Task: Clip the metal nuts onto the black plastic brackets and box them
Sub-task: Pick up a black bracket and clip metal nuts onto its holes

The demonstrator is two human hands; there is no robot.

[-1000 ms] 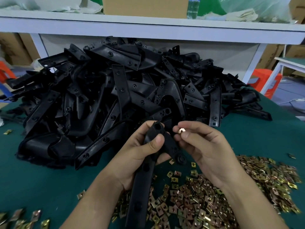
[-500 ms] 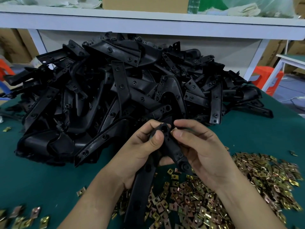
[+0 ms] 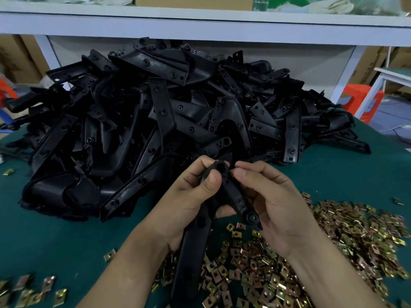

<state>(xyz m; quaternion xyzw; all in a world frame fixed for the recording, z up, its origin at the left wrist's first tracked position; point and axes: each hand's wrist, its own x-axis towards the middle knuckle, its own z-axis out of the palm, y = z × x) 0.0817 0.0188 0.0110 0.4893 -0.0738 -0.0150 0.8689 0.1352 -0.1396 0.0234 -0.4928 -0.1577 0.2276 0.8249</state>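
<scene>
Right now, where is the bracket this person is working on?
Head view, centre: the bracket sits in the left hand, right hand pinching a nut at its edge, between the black pile behind and loose nuts below.

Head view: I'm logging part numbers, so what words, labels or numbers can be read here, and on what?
No text can be read in this view.
Black plastic bracket gripped by the left hand: no markings visible.
Metal nut pinched by the right hand: none visible.
Bottle label on the shelf: cut off, unreadable.
Cardboard boxes: no legible print.
</scene>
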